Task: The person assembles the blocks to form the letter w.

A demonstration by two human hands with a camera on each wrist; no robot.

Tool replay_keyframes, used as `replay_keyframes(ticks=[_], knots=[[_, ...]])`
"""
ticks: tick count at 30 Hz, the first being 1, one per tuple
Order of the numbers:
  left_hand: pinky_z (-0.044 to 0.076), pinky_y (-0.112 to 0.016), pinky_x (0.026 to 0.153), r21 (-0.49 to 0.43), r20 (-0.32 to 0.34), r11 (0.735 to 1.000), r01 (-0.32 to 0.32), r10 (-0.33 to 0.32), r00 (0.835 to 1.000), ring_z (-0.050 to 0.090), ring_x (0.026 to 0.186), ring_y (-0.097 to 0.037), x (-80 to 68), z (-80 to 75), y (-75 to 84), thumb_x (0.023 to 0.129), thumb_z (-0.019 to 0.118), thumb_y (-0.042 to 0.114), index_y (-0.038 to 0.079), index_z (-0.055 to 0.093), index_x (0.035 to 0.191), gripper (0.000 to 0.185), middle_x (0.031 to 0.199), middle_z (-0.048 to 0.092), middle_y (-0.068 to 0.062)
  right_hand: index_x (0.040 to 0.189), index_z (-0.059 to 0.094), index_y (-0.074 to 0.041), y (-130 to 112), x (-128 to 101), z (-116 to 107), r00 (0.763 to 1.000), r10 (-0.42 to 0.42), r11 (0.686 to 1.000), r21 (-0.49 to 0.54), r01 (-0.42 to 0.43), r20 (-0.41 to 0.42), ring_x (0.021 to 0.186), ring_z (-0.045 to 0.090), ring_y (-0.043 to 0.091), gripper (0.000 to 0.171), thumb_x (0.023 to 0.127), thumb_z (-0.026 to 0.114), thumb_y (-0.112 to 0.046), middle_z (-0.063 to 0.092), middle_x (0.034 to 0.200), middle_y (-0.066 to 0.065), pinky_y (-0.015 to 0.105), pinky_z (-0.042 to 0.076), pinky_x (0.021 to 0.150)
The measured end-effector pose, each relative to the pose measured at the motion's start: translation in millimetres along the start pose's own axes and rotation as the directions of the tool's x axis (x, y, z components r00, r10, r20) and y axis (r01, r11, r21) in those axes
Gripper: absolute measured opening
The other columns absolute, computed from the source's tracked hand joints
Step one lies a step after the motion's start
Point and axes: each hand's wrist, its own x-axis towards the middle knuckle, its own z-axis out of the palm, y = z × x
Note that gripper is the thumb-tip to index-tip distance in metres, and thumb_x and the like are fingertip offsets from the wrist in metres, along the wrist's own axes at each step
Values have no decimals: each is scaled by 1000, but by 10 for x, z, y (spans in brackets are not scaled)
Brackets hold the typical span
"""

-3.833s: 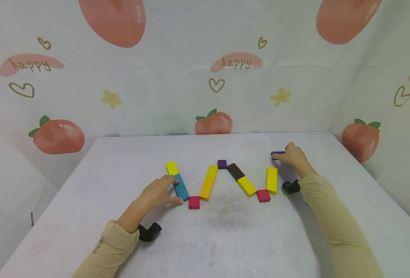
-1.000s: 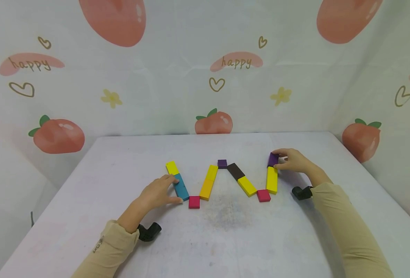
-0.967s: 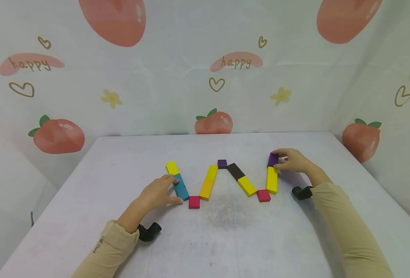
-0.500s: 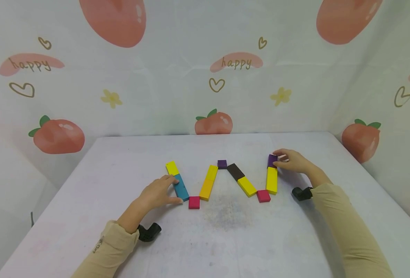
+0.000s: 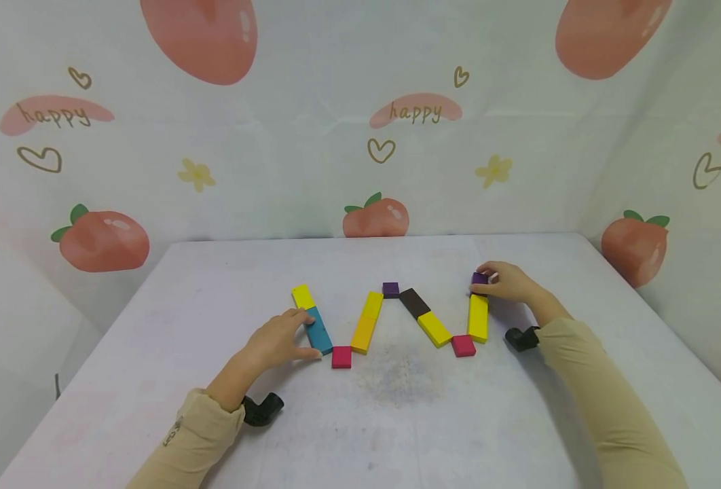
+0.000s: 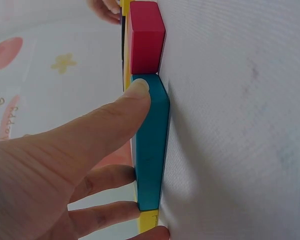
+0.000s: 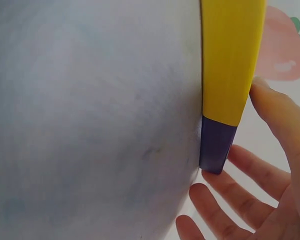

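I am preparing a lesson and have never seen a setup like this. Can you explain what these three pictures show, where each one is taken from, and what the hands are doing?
No machine: a person works with bare hands. One picture comes from a head camera looking down at a white table; the other two come from cameras on the wrists, close up. Flat coloured blocks lie in a zigzag row. The left hand has its fingertips on the teal block, next to a red block. The right hand is at the purple block, which meets the end of a yellow block; its fingers lie beside it, straight.
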Motion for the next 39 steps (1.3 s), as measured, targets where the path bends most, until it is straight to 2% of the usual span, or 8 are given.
replay_keyframes(ticks=[29,39], knots=[[42,-51,103,-6,8,1000,11,-11,1000,47,124,-38,6,4,-7,76,76,35,3,53,127,64,138,47,-21,130,44,4,-16,-8,4,1000,1,1000,0,-1,-3,110,48,42,62,87,63,-37,48,126,31,52,46,97],[43,-51,102,3,19,1000,8,-8,1000,48,123,-37,30,-16,-10,76,75,37,3,53,127,65,138,46,-20,129,46,3,4,-107,-87,997,-29,999,15,30,-68,113,50,43,53,91,57,-32,48,128,30,51,50,91]])
